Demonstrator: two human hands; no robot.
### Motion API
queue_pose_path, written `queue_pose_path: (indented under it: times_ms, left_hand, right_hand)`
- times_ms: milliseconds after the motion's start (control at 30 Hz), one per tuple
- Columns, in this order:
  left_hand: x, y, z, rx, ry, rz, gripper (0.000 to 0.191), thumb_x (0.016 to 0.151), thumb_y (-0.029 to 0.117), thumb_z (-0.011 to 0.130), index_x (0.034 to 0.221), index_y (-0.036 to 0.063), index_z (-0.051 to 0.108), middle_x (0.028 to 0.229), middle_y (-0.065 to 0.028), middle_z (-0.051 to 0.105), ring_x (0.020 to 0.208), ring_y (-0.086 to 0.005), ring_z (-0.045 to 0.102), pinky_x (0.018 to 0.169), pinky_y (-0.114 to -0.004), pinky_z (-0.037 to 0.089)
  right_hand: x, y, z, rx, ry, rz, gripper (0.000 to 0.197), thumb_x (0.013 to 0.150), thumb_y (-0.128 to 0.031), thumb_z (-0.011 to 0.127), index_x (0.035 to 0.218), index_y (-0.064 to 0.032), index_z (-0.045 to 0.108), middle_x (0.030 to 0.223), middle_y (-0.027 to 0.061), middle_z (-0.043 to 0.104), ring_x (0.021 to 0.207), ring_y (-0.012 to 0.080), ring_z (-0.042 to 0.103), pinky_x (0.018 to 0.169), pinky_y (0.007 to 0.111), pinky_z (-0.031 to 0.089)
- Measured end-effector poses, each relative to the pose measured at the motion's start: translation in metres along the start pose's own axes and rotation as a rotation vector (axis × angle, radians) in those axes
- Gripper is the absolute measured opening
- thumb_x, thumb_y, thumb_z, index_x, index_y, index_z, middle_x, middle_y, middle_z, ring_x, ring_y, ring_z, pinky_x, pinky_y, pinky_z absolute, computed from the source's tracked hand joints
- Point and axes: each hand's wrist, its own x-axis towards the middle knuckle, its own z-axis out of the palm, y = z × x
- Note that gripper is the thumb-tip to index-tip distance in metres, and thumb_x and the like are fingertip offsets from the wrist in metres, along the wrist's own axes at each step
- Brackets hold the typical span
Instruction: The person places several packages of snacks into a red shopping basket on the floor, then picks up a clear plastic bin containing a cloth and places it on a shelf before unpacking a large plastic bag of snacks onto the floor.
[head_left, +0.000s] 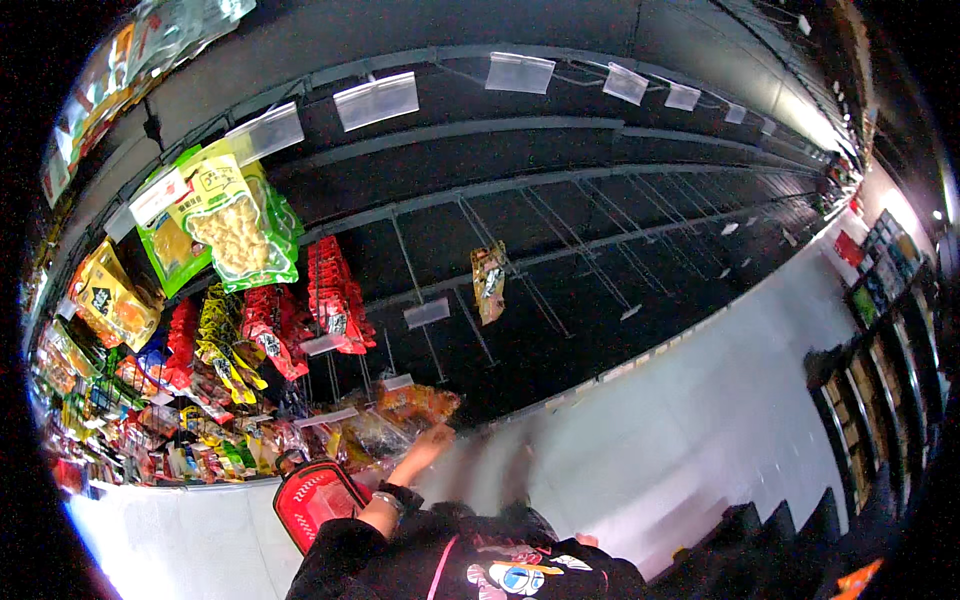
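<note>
My left hand (433, 440) reaches forward to the lowest part of a dark store shelf rack, at the right end of some snack packets. Its fingers are at or just below an orange packet (420, 403); whether they hold it cannot be told. Beside it lie clear plastic packets (371, 437). A red plastic shopping basket (319, 504) is left of my forearm, near my elbow. Of my right hand, only a small patch of skin (587, 539) may show at the edge of the dark, printed shirt; the rest is hidden.
Red packets (337, 300), yellow-black packets (225, 352) and a large green bag (240, 232) hang on the rack at left. A single tan packet (489, 281) hangs on a metal hook further right. Dark shelving (862, 420) stands across the pale floor (675, 435).
</note>
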Motion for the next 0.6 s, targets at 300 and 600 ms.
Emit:
queue_pose_path:
  times_ms: [300,600]
  left_hand:
    - [0.172,0.109,-0.045,-0.082,0.449,0.298,0.050,0.079,0.018,0.062,0.118,0.0017,0.037,0.109,-0.0190,0.049,0.102,-0.0289,0.050,0.084,-0.036,0.040]
    - [0.296,0.183,-0.037,-0.044,0.702,0.625,0.063,0.079,0.020,0.062,0.126,0.0001,0.025,0.126,-0.0226,0.034,0.118,-0.0345,0.035,0.093,-0.041,0.033]
  right_hand:
    - [0.152,0.007,-0.146,0.833,0.268,0.309,0.035,0.078,-0.025,0.050,0.049,-0.0059,0.047,0.041,0.0053,0.044,0.034,0.0162,0.044,0.035,0.031,0.037]
    - [0.174,-0.059,-0.141,1.138,0.385,0.586,0.032,0.080,-0.026,0.056,0.056,-0.0070,0.048,0.045,0.0043,0.046,0.038,0.0136,0.046,0.035,0.027,0.035]
